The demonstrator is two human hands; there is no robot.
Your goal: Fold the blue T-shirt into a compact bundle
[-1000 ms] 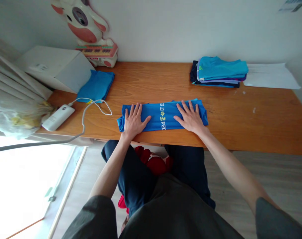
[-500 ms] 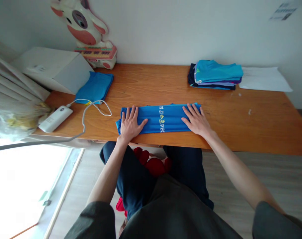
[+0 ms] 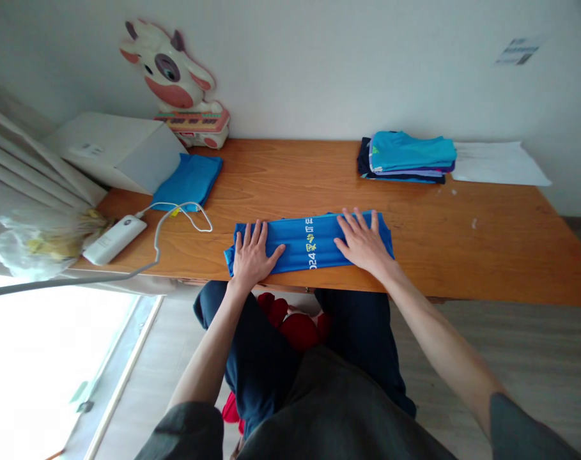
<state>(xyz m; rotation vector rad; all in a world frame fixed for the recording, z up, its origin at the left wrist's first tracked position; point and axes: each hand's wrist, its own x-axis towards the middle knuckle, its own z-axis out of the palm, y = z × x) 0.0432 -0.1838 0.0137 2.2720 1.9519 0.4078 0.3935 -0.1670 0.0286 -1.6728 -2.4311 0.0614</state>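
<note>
While my left hand [image 3: 252, 255] lies flat with its fingers [image 3: 257, 231] spread on the left end of the folded blue shirt [image 3: 312, 243], my right hand [image 3: 364, 243] lies just as flat on the right end, fingers fanned and pinching nothing, so both palms press the cloth down onto the wooden table [image 3: 463, 255] close to its near edge. The shirt is a long narrow band running between my two hands, its white and yellow print showing in the gap between them. I judge this to be the smoothing step on a lengthwise fold. A further fold, as I see it, would call for one hand to pin the middle while the other lifts an end across, with the edges kept square. Well off to the left of my left fingers a clear plastic bag [image 3: 31, 239] holds something yellowish that I cannot make out. Beyond it and further from me a white box [image 3: 117, 150] sits with its inside hidden from me. Between that box and my left fingers lie a white device [image 3: 115, 230] with a looped cable [image 3: 175, 214] and a folded blue cloth [image 3: 189, 179]. Beyond my right fingers, near the wall, a stack of folded clothes [image 3: 405, 156] sits beside some white paper [image 3: 496, 163]
</note>
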